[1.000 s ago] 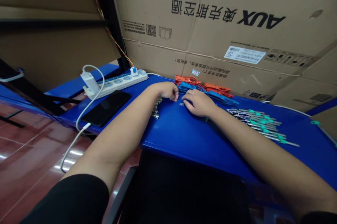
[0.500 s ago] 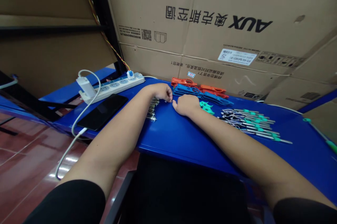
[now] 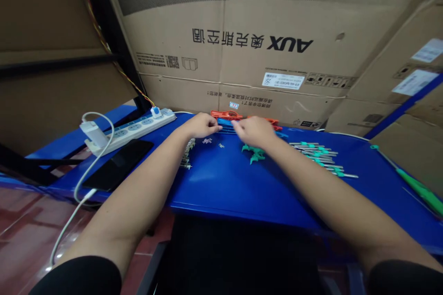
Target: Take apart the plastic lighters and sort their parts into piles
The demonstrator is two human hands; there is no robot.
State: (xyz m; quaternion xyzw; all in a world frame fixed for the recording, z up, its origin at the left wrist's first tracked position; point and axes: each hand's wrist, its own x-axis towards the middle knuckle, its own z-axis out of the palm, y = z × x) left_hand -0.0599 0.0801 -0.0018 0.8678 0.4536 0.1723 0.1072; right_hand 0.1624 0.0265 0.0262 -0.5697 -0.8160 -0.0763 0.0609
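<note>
Drawn apart since a moment ago, the left hand [image 3: 202,126] and right hand [image 3: 254,131] now have the blue plastic pieces [image 3: 226,124] between them, fingers bent narrow; whether either grips one, I can't tell. Green parts [image 3: 254,153] lie just below the right hand, pink bits [image 3: 206,141] below the left, metal parts [image 3: 186,159] by its wrist.

Blue table [image 3: 221,184] — green clips [image 3: 255,153], black phone [image 3: 119,164], power strip [image 3: 134,128]

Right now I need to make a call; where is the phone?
Head view: the black phone lies at left on the blue table, beside the white power strip.
</note>
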